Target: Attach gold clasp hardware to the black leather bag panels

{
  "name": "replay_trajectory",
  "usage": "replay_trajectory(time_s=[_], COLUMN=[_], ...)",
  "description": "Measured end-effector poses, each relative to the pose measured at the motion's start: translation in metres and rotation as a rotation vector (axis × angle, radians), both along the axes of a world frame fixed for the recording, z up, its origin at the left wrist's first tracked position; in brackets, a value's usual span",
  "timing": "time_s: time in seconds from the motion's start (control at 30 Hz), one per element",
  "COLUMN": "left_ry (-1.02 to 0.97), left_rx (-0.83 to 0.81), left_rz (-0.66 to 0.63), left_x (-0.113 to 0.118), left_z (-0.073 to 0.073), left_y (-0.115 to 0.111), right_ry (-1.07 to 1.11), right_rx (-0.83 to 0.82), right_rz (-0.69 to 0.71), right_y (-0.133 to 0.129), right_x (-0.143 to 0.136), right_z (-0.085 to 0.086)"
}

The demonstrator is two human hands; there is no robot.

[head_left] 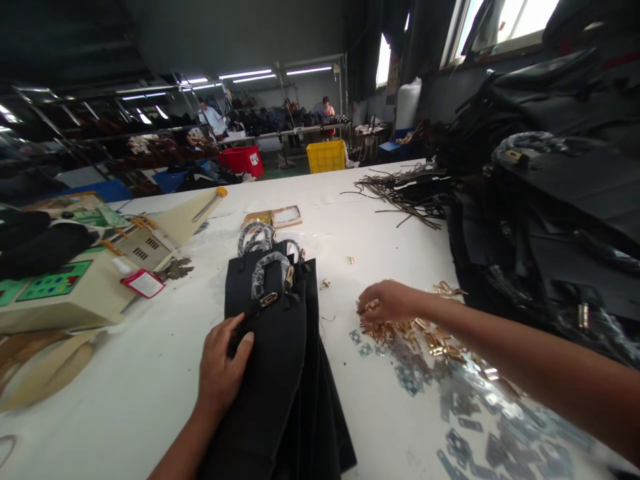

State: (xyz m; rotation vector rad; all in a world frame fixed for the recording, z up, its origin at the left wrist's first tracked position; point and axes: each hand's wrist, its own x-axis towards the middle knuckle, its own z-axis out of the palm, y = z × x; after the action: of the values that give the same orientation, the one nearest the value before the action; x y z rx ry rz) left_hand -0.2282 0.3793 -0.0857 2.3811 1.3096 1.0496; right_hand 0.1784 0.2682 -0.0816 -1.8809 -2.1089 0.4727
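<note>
Several black bag panels [273, 353] lie stacked on the white table, with plastic-wrapped handles [265, 270] at their far end. A gold metal clasp [269, 300] sits on the top panel below the handle. My left hand [223, 363] rests on that panel's left side, thumb and fingers apart, close to the clasp. Over to the right, my right hand [387, 301] reaches down at the edge of a pile of small gold fittings [417, 337], fingers curled; what they hold, if anything, is too small to name. Flat silver plates [463, 400] spread beside the pile.
Black bags [565, 220] are heaped along the right side, near dark cords [405, 193]. At left are a beige machine [95, 287] and a red bottle [145, 283]. A small box [287, 215] lies beyond the panels. People work in the background.
</note>
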Motion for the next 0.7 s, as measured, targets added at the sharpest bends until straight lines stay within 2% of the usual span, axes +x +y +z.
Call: replay_trajectory(time_s=[0.07,0.13,0.23,0.3,0.37,0.43,0.53,0.6,0.67,0.7], left_ry=[0.010,0.028,0.064,0.090,0.114,0.127,0.127,0.107,0.026,-0.025], left_rx=[0.021,0.037,0.051,0.052,0.034,-0.025,-0.167,-0.269,-0.377,-0.429], left_rz=[0.002,0.002,0.011,0.025,0.049,0.083,0.140,0.157,0.144,0.125], left_x=[0.001,0.001,0.001,0.002,0.005,0.011,0.022,0.030,0.037,0.041], left_z=[0.000,-0.001,-0.001,0.001,0.007,0.016,0.032,0.042,0.052,0.057], left_y=[0.000,0.001,0.000,-0.001,-0.003,-0.004,-0.001,0.002,0.001,-0.001], right_ry=[0.030,0.011,0.006,0.020,0.055,0.122,0.276,0.398,0.646,0.891], right_rx=[0.051,0.105,0.089,0.079,0.093,0.118,0.178,0.222,0.244,0.236], right_rz=[-0.163,-0.265,-0.319,-0.324,-0.330,-0.349,-0.406,-0.428,-0.399,-0.355], right_y=[0.031,0.065,0.101,0.107,0.100,0.086,0.053,0.023,-0.012,-0.031], right_x=[0.016,0.028,0.034,0.031,0.028,0.026,0.020,0.007,-0.017,-0.033], right_z=[0.008,0.006,-0.014,-0.029,-0.037,-0.034,-0.015,0.003,0.018,0.023])
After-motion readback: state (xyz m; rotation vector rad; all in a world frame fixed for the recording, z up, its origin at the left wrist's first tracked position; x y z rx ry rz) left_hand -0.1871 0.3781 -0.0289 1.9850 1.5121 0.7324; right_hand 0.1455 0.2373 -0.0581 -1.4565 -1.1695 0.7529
